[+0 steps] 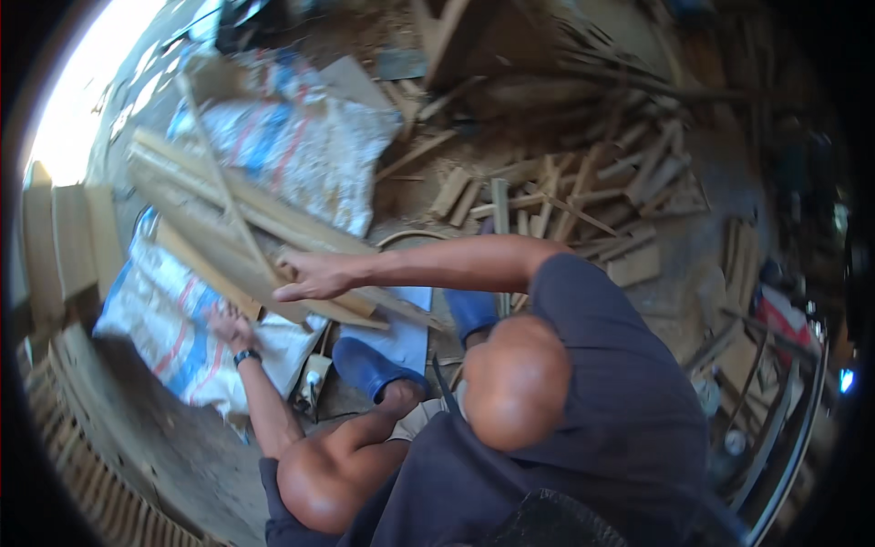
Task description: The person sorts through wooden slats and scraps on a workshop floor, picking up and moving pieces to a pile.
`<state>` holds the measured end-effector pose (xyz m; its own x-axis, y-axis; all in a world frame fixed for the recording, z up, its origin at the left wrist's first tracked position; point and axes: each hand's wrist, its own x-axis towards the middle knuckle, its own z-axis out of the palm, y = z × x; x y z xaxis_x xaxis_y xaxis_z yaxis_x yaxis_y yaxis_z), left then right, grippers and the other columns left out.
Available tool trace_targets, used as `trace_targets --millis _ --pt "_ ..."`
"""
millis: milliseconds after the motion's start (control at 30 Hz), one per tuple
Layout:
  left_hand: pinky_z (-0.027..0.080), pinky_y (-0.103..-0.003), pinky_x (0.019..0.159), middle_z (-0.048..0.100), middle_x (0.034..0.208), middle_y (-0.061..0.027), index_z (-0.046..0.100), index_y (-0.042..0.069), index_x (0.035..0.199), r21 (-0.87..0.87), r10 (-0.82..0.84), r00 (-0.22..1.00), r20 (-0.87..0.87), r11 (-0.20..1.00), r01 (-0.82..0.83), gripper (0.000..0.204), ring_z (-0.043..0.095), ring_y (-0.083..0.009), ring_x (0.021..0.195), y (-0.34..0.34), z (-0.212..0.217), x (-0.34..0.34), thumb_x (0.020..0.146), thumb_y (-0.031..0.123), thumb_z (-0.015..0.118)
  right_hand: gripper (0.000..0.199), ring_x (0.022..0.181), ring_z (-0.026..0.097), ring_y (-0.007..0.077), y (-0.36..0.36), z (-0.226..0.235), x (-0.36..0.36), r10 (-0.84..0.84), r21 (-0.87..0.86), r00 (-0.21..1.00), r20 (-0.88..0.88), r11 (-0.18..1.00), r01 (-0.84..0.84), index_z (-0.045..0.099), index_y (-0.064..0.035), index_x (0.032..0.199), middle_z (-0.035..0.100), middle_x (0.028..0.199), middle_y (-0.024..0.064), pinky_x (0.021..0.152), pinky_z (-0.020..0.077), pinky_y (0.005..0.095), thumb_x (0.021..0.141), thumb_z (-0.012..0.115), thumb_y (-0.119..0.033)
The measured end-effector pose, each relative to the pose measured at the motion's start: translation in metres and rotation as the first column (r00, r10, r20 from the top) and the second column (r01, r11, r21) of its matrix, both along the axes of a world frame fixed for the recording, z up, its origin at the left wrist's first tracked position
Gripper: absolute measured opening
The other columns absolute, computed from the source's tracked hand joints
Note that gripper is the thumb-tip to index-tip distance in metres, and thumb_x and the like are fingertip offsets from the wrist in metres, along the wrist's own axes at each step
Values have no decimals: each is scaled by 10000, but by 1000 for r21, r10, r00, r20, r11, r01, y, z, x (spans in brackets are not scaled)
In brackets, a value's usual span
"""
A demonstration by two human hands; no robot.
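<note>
Right hand (314, 276) grip lies flat, open, on wooden slats (237, 228); left hand (230, 326) grip closed on slats' underside.

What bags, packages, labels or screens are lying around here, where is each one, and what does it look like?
Upper woven sack: behind the long wooden slats, crumpled, white with blue and red print.
Lower woven sack: under the slats by the left hand, white with blue and red stripes.
Red package: far right edge, too blurred to tell more.
No screens or signs show.
</note>
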<state>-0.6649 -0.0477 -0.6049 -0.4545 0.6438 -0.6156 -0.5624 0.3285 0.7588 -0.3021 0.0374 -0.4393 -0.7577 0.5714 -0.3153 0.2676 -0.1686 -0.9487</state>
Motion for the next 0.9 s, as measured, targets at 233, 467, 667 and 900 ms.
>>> trace_targets --millis 233,467,667,900 --pt "201 -396 1175 237 1559 -219 149 -4 1524 -170 -463 675 -575 874 455 904 264 -315 1430 11 10 -36 902 429 643 415 1053 591 328 27 -9 124 -481 517 869 119 777 359 583 28 1117 612 1079 204 916 471 444 906 587 -330" --pt "289 -414 1132 298 1508 -213 199 -15 1495 -263 -434 544 -718 893 365 843 366 -328 1351 21 -4 2 869 228 710 379 1123 543 381 -38 -6 395 -945 917 246 215 283 283 546 -3 1147 573 1156 207 984 442 455 773 605 -27" --pt "351 -401 1083 327 1480 -209 179 13 1501 -267 -479 575 -664 870 415 825 411 -325 1316 9 10 -5 885 218 689 787 1390 315 362 -55 2 465 -606 621 143 783 775 -118 340 -100 1450 332 1490 171 1140 310 462 726 624 22" --pt "353 -407 1074 324 1477 -231 181 6 1507 -418 -558 451 -697 826 378 797 418 -338 1311 3 43 18 892 202 649 1142 1461 201 353 14 -14 463 -117 169 151 982 897 -409 270 -147 1514 202 1589 156 1188 198 461 535 854 -214"
